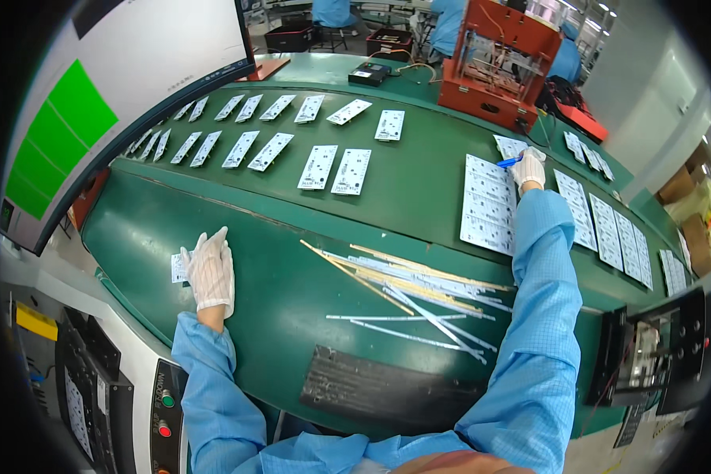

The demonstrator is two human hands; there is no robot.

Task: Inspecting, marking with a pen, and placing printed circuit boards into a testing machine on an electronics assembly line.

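Note:
My left hand (212, 272), in a white glove, lies with fingers stretched out over the left part of the green table. A small white circuit board (178, 269) shows beside it, partly covered by the hand. Far to the right, my right hand (530, 167) is also gloved and closed round a blue pen (509, 162). The pen points left, above the far edge of a large white circuit panel (487, 205). Another white panel (509, 145) lies partly hidden just beyond that hand.
Long thin white and tan strips (419, 278) lie between my arms, with a black mat (387, 387) nearer me. Rows of white boards (318, 167) cover the far green surface. A monitor (134, 95) stands left, a red machine frame (494, 63) far right, a black fixture (656, 347) near right.

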